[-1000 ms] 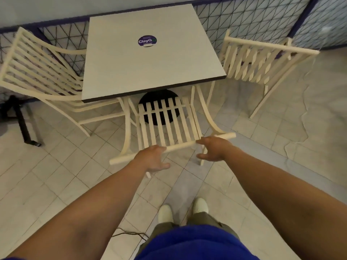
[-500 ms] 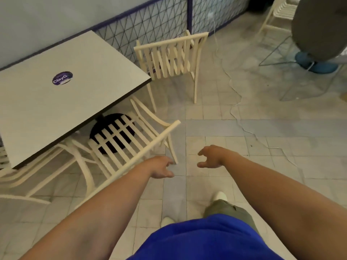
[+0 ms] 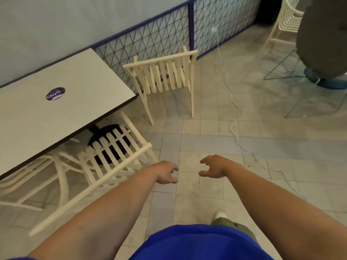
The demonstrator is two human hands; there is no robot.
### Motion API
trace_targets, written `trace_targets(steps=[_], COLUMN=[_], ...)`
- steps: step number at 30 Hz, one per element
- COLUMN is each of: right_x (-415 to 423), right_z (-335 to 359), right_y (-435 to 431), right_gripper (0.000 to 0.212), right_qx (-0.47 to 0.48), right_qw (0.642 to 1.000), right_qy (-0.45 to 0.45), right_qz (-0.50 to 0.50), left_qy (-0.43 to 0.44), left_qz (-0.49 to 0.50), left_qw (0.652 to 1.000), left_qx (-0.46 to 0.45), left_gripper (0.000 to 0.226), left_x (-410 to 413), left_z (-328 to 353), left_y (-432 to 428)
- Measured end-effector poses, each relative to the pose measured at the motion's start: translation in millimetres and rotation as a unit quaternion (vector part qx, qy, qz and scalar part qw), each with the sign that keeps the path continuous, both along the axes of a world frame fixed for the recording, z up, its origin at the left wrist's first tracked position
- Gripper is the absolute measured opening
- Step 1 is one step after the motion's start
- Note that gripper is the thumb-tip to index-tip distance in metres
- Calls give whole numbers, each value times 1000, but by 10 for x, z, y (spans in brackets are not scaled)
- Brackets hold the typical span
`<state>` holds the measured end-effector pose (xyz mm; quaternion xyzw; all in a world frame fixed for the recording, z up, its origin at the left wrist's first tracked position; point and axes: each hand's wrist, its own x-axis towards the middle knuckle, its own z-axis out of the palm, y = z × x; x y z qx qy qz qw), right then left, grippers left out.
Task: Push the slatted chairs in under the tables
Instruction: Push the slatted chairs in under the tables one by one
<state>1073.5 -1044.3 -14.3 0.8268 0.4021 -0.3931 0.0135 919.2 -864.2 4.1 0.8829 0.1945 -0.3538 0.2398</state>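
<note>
A cream slatted chair (image 3: 110,156) stands at the near side of the pale square table (image 3: 56,113), its seat under the tabletop and its back rail sticking out. A second cream slatted chair (image 3: 165,74) stands apart from the table's right side, on the tiled floor by the mesh fence. My left hand (image 3: 165,172) hovers just right of the near chair's back rail, fingers apart, touching nothing. Over bare tiles, my right hand (image 3: 213,167) is also empty with its fingers curled loosely apart.
A blue-framed mesh fence (image 3: 169,34) runs behind the table. A white cable (image 3: 234,102) snakes across the floor on the right. At the far right stand a dark fan on a blue base (image 3: 326,53) and stacked cream chairs (image 3: 287,21). A third chair's legs (image 3: 28,184) show at the left.
Both hands have let go of the near chair's back rail and drawn away to the right. The view has swung right, bringing the second chair toward the middle.
</note>
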Motion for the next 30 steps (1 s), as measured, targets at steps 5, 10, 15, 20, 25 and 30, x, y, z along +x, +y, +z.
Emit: trace_targets(steps=[5,10,15,20,25,30], right_x=[683,1174,1667,2283,2826,3229], right_z=[155,258,223,203,225,351], right_y=[-101,81,465,1066,1808,2487], right_gripper=[72,71,72,73,73,72], right_qx=[-7,-4,-3,-17,-20,-6], right_qw=[998,996,994,993,993,990], right_qy=[-16,-16,-20,-33,-43,-49], right_qz=[54,91,108,115,109,129], left_qy=[-21,-18,-31,-49,-54,-69], left_qz=[36,59,82,101,108,102], left_qw=[999,998,996,993,992,992], left_qx=[-11,-17,-12,-20,-20,-5], left_gripper=[61,61,61,61,65,67], left_x=[507,896,1365,1941,2427,2863], left_z=[28,62,29,-63,-73,128], left_y=[-248,-203,179,795,1524,2248])
